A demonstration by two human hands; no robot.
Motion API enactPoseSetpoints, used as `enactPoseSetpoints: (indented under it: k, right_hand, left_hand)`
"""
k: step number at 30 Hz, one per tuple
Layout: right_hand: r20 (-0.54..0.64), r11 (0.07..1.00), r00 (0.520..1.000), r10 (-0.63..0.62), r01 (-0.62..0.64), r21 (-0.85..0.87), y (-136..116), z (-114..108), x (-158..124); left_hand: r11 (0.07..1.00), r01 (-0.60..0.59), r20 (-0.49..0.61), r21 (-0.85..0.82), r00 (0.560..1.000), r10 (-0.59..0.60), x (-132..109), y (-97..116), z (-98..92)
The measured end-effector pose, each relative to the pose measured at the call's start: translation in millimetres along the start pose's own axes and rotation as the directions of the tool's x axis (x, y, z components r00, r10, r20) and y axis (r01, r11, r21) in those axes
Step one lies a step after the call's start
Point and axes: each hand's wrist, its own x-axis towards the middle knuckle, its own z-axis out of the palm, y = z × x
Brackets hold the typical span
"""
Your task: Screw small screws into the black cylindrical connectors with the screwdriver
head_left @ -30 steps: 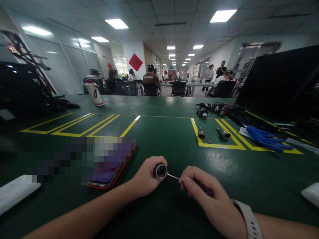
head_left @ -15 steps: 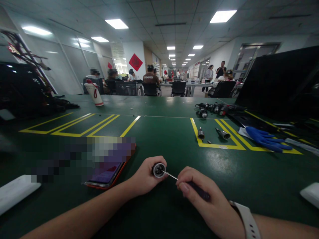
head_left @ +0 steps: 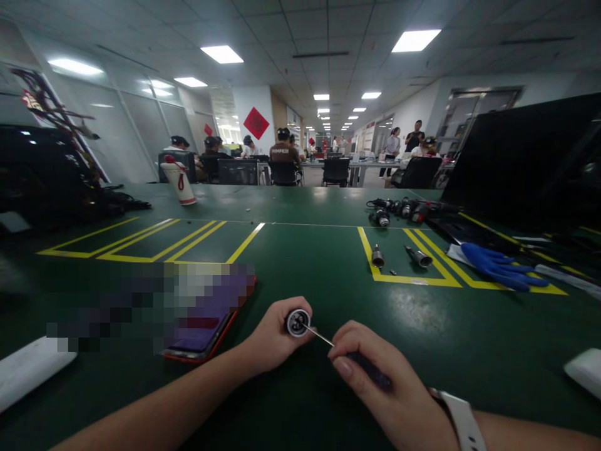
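Above the green bench [head_left: 310, 263], my left hand [head_left: 270, 336], fingers curled around a round metal-rimmed connector [head_left: 297, 323], steadies it as my right hand's [head_left: 397, 382] closed fingers point a screwdriver [head_left: 370, 369] into its mouth, likely screw work demanding careful alignment next.

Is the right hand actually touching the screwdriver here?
Touching. The head view shows the right hand gripping the screwdriver, its dark handle lying between thumb and fingers.
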Motion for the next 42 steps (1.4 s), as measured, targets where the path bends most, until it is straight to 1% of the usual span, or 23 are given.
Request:
enactPoseSetpoints:
  k: [2, 4, 8, 11, 15, 19, 22, 24, 27, 29, 31, 34, 36, 39, 42]
  right_hand:
    - [-0.023, 1.0, 1.0, 0.007, -0.008, -0.01, 0.2, 0.7, -0.2]
    - [-0.036, 1.0, 0.999, 0.008, -0.009, -0.009, 0.3, 0.7, -0.2]
    - [-0.016, 1.0, 1.0, 0.018, -0.018, 0.021, 0.2, -1.2, 1.0]
    - [-0.012, 0.994, 0.996, 0.083, -0.082, 0.07, 1.1, -3.0, 2.4]
    - [-0.001, 0.962, 0.982, 0.19, -0.186, 0.2, 4.7, -3.9, 4.9]
    - [0.004, 0.921, 0.97, 0.243, -0.233, 0.311, 7.9, -3.7, 8.0]
    - [-0.015, 0.92, 0.966, 0.257, -0.24, 0.309, 7.4, -3.7, 7.6]
    - [-0.029, 0.94, 0.969, 0.245, -0.231, 0.251, 5.7, -3.8, 5.9]
    - [-0.014, 0.957, 0.974, 0.227, -0.22, 0.19, 3.7, -4.1, 3.9]
    - [0.0, 0.951, 0.974, 0.226, -0.22, 0.219, 4.1, -4.4, 4.4]
    - [0.002, 0.925, 0.97, 0.242, -0.231, 0.3, 5.8, -4.6, 6.2]
    - [0.012, 0.845, 0.955, 0.296, -0.268, 0.462, 7.9, -4.2, 8.8]
    - [0.017, 0.797, 0.945, 0.327, -0.285, 0.533, 8.0, -3.3, 9.5]
    - [0.014, 0.784, 0.941, 0.337, -0.29, 0.548, 6.9, -2.5, 9.1]
    - [-0.005, 0.845, 0.951, 0.31, -0.273, 0.46, 5.6, -4.2, 8.0]
  left_hand:
    - [0.999, -0.002, -0.013, 0.033, 1.0, 0.002, -0.4, 0.5, 1.3]
    - [0.998, -0.009, -0.005, 0.067, 1.0, 0.01, -0.8, 1.2, 2.1]
    - [0.998, -0.025, 0.035, 0.059, 0.999, 0.023, -1.8, 1.1, 1.7]
    - [0.999, -0.021, 0.056, 0.024, 0.998, 0.019, -2.1, -0.7, 0.2]
    - [1.0, -0.006, 0.072, 0.013, 0.997, 0.005, -1.9, -3.0, -1.4]
    - [1.0, 0.007, 0.072, 0.019, 0.997, -0.009, -1.3, -3.5, -1.4]
    - [1.0, 0.011, 0.064, 0.028, 0.998, -0.013, -0.9, -3.2, -0.3]
    - [0.999, 0.005, 0.06, 0.033, 0.998, -0.007, -0.9, -3.0, 0.5]
    - [0.999, 0.0, 0.051, 0.043, 0.999, -0.002, -1.1, -2.7, 1.1]
    - [0.999, 0.005, 0.052, 0.041, 0.999, -0.007, -1.2, -2.0, 0.9]
    - [0.999, 0.012, 0.062, 0.032, 0.998, -0.014, -1.2, -0.9, 0.6]
    - [1.0, 0.013, 0.077, 0.023, 0.997, -0.015, -1.1, 0.8, 0.0]
    - [1.0, 0.009, 0.076, 0.03, 0.997, -0.011, -1.3, 1.3, -0.4]
    - [0.999, 0.001, 0.075, 0.052, 0.997, -0.005, -1.8, 0.6, -1.2]
    - [0.997, 0.005, 0.066, 0.078, 0.998, -0.01, -1.8, -0.7, -1.1]
